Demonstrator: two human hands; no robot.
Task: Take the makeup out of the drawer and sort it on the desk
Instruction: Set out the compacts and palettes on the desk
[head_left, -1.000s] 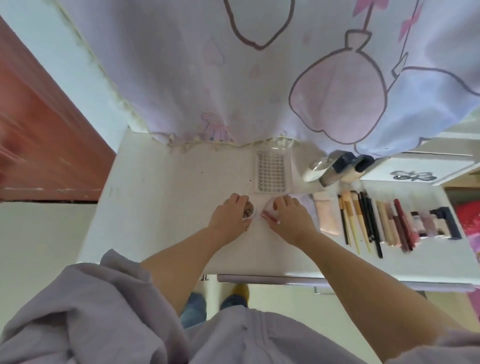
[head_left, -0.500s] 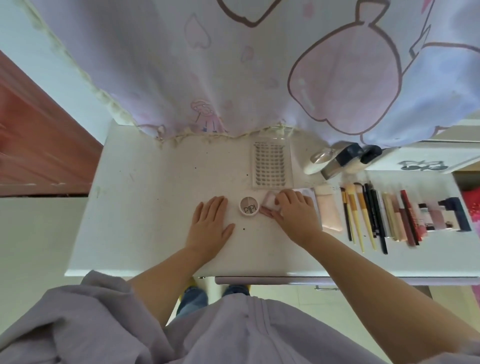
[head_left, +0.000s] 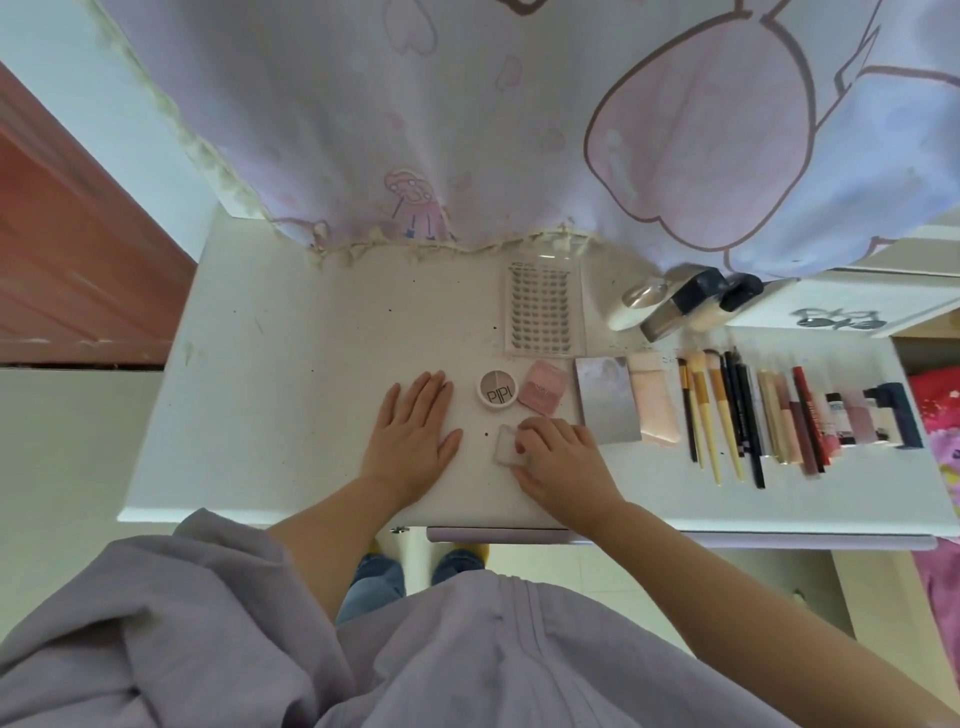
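Resting flat with fingers straight, the left hand lies on the white desk; the right hand pinches a small clear square case

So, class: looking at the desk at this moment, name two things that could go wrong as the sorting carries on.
1. The right hand grips a small clear square case near the front edge of the desk; a slip could send it off.
2. The brushes and pencils lie packed side by side, tips toward the front; a careless sweep of a sleeve might roll them off.
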